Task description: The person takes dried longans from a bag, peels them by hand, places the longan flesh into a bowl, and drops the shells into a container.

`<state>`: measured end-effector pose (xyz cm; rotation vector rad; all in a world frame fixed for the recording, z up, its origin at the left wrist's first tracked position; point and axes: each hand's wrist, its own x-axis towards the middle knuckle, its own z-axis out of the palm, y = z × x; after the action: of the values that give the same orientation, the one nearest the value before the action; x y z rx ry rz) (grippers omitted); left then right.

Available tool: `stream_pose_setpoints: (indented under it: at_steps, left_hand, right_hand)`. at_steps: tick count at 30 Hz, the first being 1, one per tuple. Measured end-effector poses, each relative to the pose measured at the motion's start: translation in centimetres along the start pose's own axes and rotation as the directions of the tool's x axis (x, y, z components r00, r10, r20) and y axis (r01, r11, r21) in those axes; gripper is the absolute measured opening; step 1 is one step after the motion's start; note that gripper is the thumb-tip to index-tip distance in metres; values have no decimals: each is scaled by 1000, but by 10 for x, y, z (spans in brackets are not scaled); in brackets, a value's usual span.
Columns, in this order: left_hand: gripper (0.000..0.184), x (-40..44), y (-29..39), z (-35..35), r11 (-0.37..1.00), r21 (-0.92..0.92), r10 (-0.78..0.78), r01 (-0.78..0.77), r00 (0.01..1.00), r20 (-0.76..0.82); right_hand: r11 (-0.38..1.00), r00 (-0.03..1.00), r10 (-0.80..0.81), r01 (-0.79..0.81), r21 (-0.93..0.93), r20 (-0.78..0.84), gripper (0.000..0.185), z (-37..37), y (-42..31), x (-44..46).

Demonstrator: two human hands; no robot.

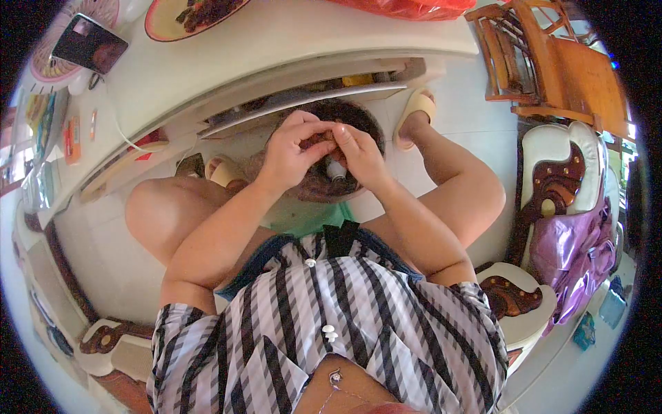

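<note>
My left hand (291, 157) and my right hand (361, 159) meet at the fingertips in front of my body, between my spread knees. Both have bent fingers, with thumbs and forefingers pinched close together. Whatever they hold is too small or hidden to make out. Directly below them is a dark, round shape (369, 119), partly covered by my hands; its kind is unclear. A small whitish-grey object (336, 170) shows against it, just under my right hand. Nearer to my lap lies something pale green (310, 219).
Ahead stands a white table (289, 45) bearing a plate of food (189, 17), a phone (89, 43), a pink basket (52, 58) and a red bag (407, 7). Wooden chairs (545, 62) stand at the right, near a purple cloth (572, 252) on a padded chair.
</note>
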<state>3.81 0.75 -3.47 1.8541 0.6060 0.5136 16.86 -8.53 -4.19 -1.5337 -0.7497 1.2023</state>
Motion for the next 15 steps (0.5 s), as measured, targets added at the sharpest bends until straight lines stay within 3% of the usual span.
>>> stream_pose_setpoints:
  at_steps: [2,3,6,9,12,15]
  left_hand:
    - [31,1,3,-2,999,-31,-8,8,1000,-7]
    - [31,1,4,-3,999,-47,-12,11,1000,-10]
    - [30,0,1,0,951,-259,-162,170,985,52]
    - [26,-2,-1,4,902,-388,-161,187,982,99]
    - [24,0,2,1,847,-411,-315,338,941,124]
    - [22,0,-7,3,723,-568,-365,394,915,170]
  right_hand:
    - [975,978,201,-205,82,57,38,-8,-18,-6]
    - [986,993,118,-117,116,-6,32,-6,-12,-3]
    - [991,999,39,-42,124,30,27,-14,-4,2]
    - [998,1000,6,-5,67,-14,24,-9,-12,-1]
    - [998,1000,-12,13,68,-18,24,-6,-9,-2]
    - [1000,1000,-11,11,29,4,24,-8,-8,-1]
